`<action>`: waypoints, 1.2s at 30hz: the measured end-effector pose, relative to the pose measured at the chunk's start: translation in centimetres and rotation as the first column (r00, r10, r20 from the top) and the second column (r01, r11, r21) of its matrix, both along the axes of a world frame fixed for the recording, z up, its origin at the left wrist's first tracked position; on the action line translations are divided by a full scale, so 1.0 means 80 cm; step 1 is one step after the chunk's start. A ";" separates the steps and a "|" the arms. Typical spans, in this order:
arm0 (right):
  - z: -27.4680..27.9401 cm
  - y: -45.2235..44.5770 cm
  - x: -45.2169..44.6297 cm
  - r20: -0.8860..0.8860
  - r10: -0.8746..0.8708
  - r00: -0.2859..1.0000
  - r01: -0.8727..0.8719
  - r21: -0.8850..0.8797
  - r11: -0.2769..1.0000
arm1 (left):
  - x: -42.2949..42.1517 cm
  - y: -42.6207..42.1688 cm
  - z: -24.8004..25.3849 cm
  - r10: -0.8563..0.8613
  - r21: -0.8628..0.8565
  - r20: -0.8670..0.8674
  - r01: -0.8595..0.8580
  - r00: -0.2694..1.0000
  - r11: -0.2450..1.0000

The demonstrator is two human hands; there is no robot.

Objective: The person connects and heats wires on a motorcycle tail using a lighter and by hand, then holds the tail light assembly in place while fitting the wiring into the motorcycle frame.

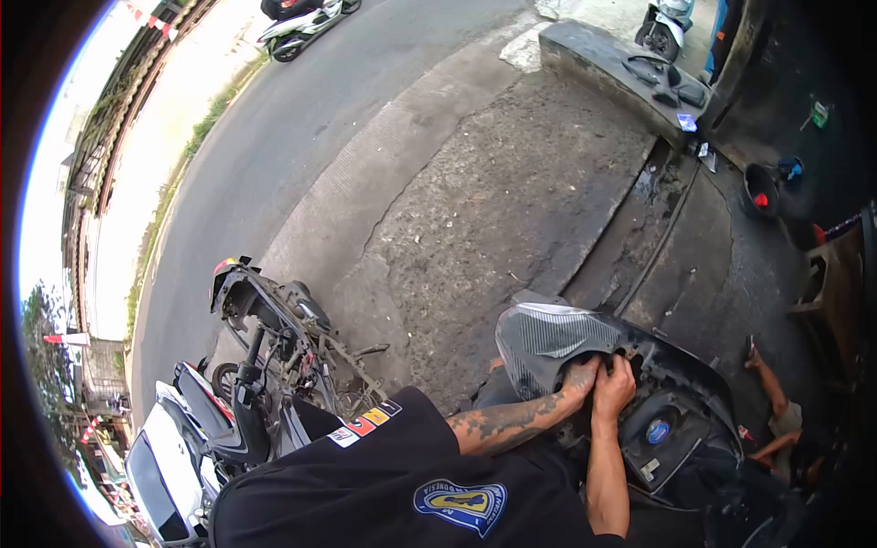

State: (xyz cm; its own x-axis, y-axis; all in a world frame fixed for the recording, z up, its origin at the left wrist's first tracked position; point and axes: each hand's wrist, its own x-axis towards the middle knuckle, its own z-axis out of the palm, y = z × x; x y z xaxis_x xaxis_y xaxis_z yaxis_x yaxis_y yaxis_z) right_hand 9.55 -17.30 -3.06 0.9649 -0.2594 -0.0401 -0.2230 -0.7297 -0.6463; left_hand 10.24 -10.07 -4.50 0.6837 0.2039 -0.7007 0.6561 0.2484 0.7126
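A motorbike's dark body (pixel 681 388) with a ribbed grey panel (pixel 557 336) lies in front of me at the lower right. Both hands meet at an opening beside this panel. My left hand (pixel 581 376), at the end of a tattooed forearm, reaches into the opening, and its fingertips are hidden. My right hand (pixel 614 388) is right beside it, fingers bent and pressed together at the edge of the opening. What they hold is too small to make out. A round blue emblem (pixel 658 431) shows just right of my right hand.
A stripped motorbike frame (pixel 297 338) and other parked bikes stand at the left. Another person's arm (pixel 770 384) shows at the right. A low concrete block (pixel 598 68) bears dark parts, with a black bucket (pixel 759 190) below it. A scooter (pixel 301 32) is on the road.
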 end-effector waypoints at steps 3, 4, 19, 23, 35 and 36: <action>-0.002 0.002 -0.001 -0.012 0.006 1.000 -0.006 -0.010 1.000 | 0.012 0.005 0.000 0.005 -0.040 -0.060 -0.007 0.998 0.999; -0.002 0.004 -0.001 -0.006 0.001 1.000 -0.001 -0.001 1.000 | 0.017 0.008 0.002 0.007 -0.045 -0.071 -0.010 0.997 0.999; 0.007 0.004 -0.004 0.044 0.107 0.993 -0.105 -0.047 0.993 | 0.013 0.002 -0.048 -0.072 -0.035 -0.171 0.067 0.983 0.997; 0.050 -0.007 -0.016 0.184 0.075 0.980 -0.097 0.110 0.989 | 0.000 0.009 -0.025 -0.127 -0.014 -0.220 0.127 0.967 0.992; 0.042 -0.065 -0.068 -0.081 -0.331 0.940 0.339 0.120 0.933 | 0.004 0.010 -0.031 -0.110 0.020 -0.200 0.116 0.974 0.993; 0.043 -0.069 -0.068 -0.077 -0.351 0.933 0.359 0.152 0.921 | 0.003 0.010 -0.034 -0.086 0.006 -0.188 0.088 0.978 0.996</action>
State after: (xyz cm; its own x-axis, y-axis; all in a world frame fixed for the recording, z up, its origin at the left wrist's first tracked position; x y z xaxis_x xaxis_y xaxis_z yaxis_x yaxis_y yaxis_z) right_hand 4.11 -22.82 0.41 0.8068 -0.5706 -0.1533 -0.4815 -0.4846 -0.7303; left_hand 10.44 -9.23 -7.20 0.5564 0.1604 -0.8153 0.7968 0.1752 0.5783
